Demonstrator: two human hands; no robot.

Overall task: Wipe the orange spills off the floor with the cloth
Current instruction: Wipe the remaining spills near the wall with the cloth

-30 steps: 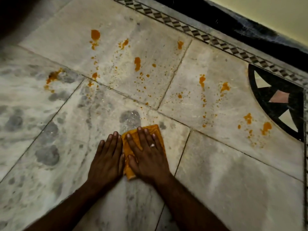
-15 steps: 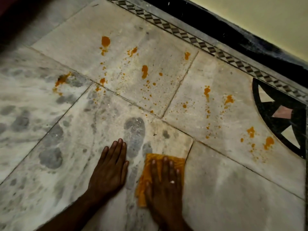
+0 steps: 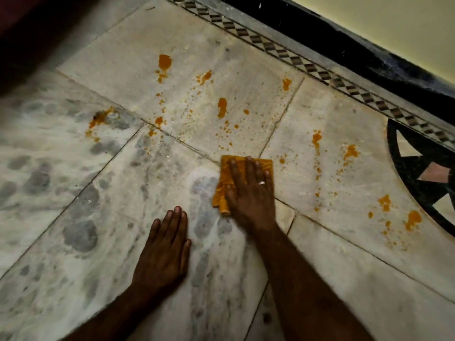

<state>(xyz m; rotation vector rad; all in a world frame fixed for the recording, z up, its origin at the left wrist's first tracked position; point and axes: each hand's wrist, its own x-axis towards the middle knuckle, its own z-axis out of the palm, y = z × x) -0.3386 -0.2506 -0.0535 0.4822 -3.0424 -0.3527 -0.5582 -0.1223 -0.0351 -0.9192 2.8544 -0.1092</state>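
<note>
A folded orange cloth (image 3: 224,178) lies flat on the marble floor (image 3: 344,279) where several tiles meet. My right hand (image 3: 251,193) presses down on it with straight, spread fingers and wears a ring. My left hand (image 3: 165,252) rests flat on the floor to the left and nearer me, apart from the cloth. Orange spills dot the tiles beyond the cloth: a drip (image 3: 222,108) straight ahead, a blot (image 3: 164,62) at the far left, a smear (image 3: 98,119) further left, and splashes (image 3: 412,219) at the right.
A patterned border strip (image 3: 307,66) and a black skirting (image 3: 369,57) run along the wall at the back. A black inlay with pale triangles (image 3: 423,173) fills the right edge. Grey mottled patches (image 3: 78,236) mark the left tiles.
My right hand has slid the cloth forward, away from me, up to the tile joint near the spills. My left hand, beside the cloth a second ago, now stays flat further back.
</note>
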